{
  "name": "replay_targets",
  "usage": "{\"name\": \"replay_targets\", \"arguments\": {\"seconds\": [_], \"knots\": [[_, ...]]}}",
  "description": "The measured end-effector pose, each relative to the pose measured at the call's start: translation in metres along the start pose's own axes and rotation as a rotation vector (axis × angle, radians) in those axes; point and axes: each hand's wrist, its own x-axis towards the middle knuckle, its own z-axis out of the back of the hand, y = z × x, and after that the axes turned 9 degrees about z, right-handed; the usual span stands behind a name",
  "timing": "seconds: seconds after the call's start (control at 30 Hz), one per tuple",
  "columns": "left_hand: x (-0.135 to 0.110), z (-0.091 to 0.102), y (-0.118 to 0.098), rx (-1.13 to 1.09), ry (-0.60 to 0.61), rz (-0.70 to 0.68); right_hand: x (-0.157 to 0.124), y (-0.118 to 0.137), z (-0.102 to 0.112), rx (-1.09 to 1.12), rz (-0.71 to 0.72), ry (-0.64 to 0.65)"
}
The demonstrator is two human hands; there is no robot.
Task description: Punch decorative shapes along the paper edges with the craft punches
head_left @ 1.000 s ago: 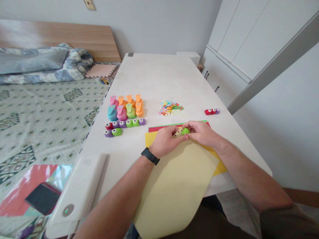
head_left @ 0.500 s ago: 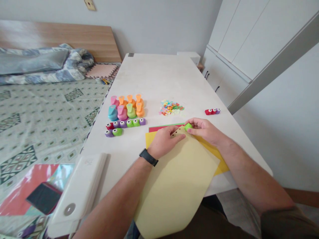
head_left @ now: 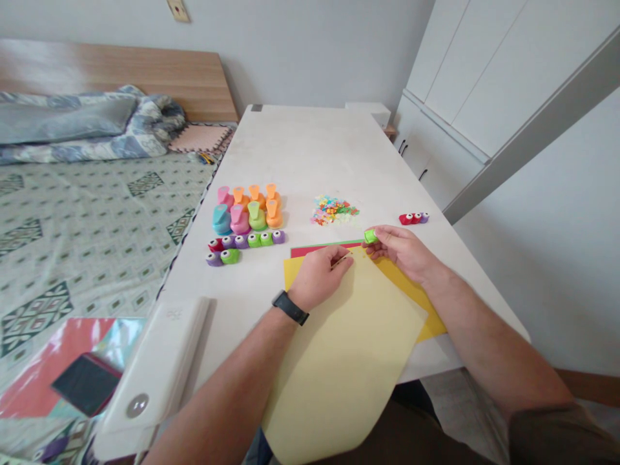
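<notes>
My right hand (head_left: 400,252) pinches a small green craft punch (head_left: 371,236) between thumb and fingers, just off the far corner of a pale yellow paper sheet (head_left: 343,361). My left hand (head_left: 320,278) rests on that sheet's upper corner, its fingertips pinched on the paper near a few tiny punched holes. The sheet lies over a deeper yellow sheet (head_left: 411,284) and a red sheet (head_left: 320,250), with a green edge showing behind. Its lower end hangs over the table edge.
Several larger pastel craft punches (head_left: 247,210) and a row of small ones (head_left: 245,242) stand left on the white table (head_left: 310,148). A pile of paper cutouts (head_left: 333,210) and small red punches (head_left: 413,218) lie ahead. A white device (head_left: 157,361) sits at the near-left edge, beside a bed (head_left: 97,239).
My right hand has moved the green punch up and rightward, clear of the pale sheet. My left hand's fingers have curled closer together over the sheet's corner, hiding most of the holes.
</notes>
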Motion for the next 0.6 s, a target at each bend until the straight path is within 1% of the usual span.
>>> {"name": "replay_targets", "arguments": {"seconds": [0.2,0.33,0.5,0.6], "knots": [[0.0,-0.001,0.003,0.007,-0.004,-0.021,0.004,0.002,-0.001,0.033,-0.028,-0.036],[0.0,-0.001,0.003,0.011,0.008,-0.028,0.015,-0.003,-0.001,-0.004,-0.035,-0.041],[0.0,0.0,0.002,0.019,-0.001,-0.013,0.035,-0.018,0.007,-0.149,0.053,-0.118],[0.0,0.0,0.003,0.012,-0.001,-0.014,0.041,-0.024,0.013,-0.227,0.092,-0.138]]}}
